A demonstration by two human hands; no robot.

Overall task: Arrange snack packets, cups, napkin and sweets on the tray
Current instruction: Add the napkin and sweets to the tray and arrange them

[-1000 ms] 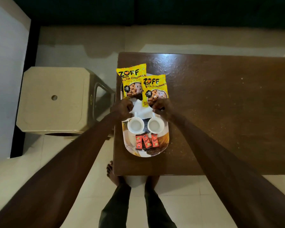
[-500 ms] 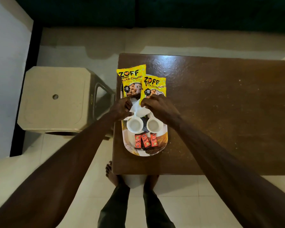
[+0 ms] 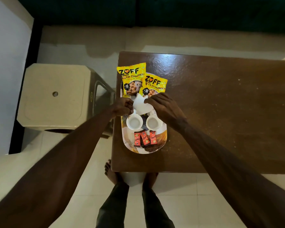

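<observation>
An oval patterned tray [image 3: 163,142] lies at the left end of the brown table [image 3: 220,112]. Two yellow snack packets [image 3: 132,78] [image 3: 155,84] lean over its far end. A white napkin [image 3: 141,106] lies in the middle of the tray. My left hand [image 3: 123,106] pinches its left edge and my right hand [image 3: 163,106] pinches its right edge. Just nearer stand two white cups [image 3: 134,123] [image 3: 153,123], side by side. Three red sweets [image 3: 145,138] lie in a row at the near end.
A beige plastic stool [image 3: 56,96] stands on the tiled floor left of the table. My bare feet [image 3: 112,173] are at the table's near edge. A white wall runs along the far left.
My right hand moved left from beside the right cup onto the napkin and now pinches it. The right packet's lower half is now covered by that hand. My left hand stayed on the napkin's left edge.
</observation>
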